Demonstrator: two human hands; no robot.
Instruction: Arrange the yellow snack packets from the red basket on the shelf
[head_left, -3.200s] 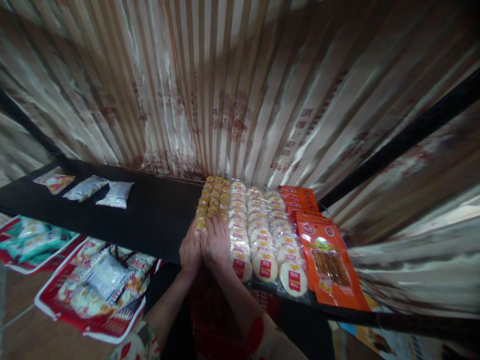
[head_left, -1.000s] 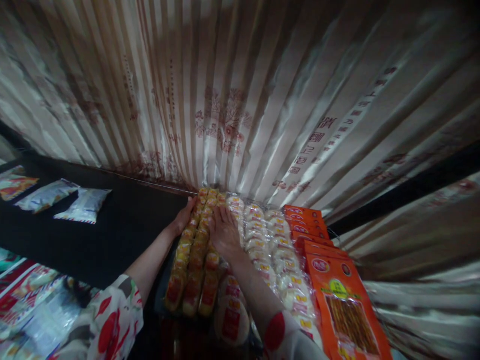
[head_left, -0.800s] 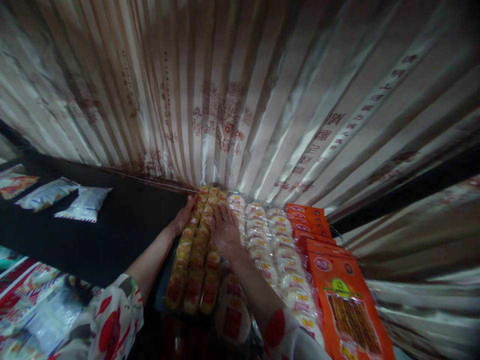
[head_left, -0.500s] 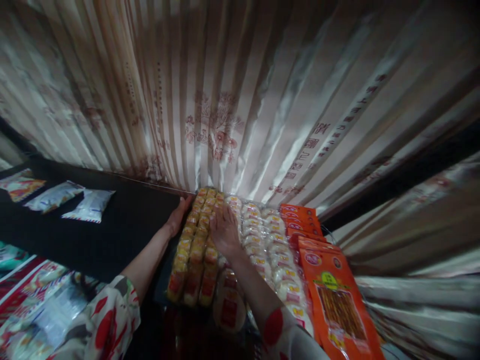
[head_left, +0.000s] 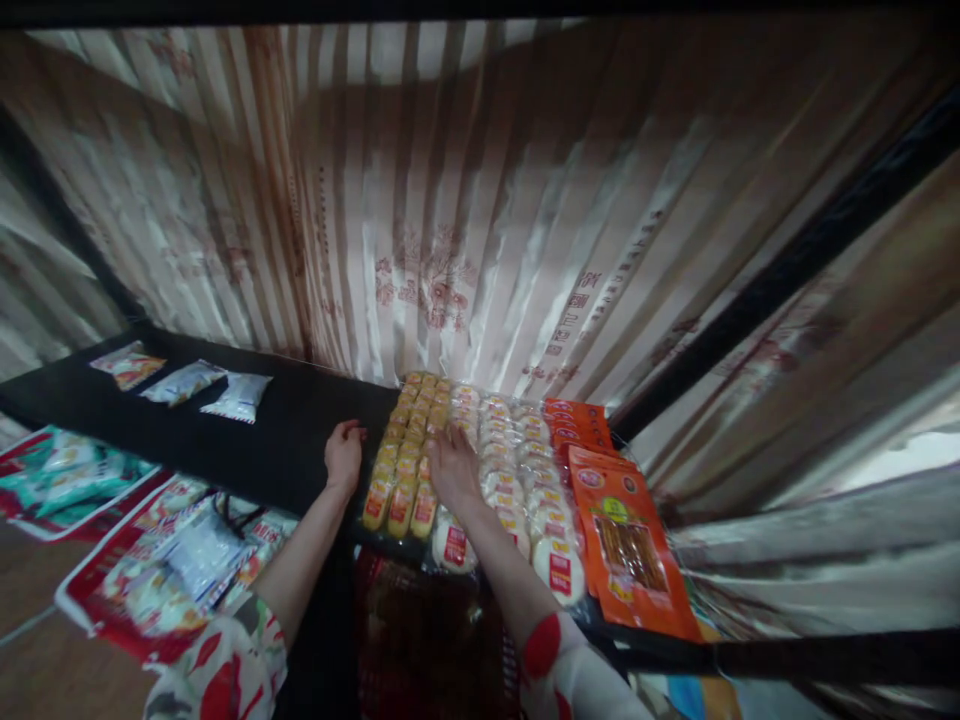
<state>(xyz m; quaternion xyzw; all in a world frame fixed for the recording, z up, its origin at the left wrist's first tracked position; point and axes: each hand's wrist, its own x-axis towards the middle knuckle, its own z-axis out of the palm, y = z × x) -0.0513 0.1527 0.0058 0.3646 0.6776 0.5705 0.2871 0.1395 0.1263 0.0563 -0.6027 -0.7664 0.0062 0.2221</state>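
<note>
My left hand [head_left: 345,456] is raised just left of the yellow wrapped cakes [head_left: 401,458], a gap of black shelf between them. Its fingers are loosely bent and hold nothing. My right hand [head_left: 454,466] rests, fingers apart and pointing down, on the right edge of the yellow cakes, where they meet the white round wrapped cakes [head_left: 499,470]. The palm hides part of the nearest white column. Both kinds lie in neat columns running from the shelf front to the back.
Orange snack pouches [head_left: 626,535] lie stacked at the right end of the black shelf [head_left: 300,385]. Small pillow packs [head_left: 240,396] sit at its left. Lower left, red-edged boxes [head_left: 120,625] hold bagged goods. Behind hangs a pleated printed curtain [head_left: 450,200]; a dark post [head_left: 780,270] slants at right.
My left hand has come off the left side of the yellow cakes, toward me and away from them. My right hand stays on the cakes. The view has shifted back, showing more shelf.
</note>
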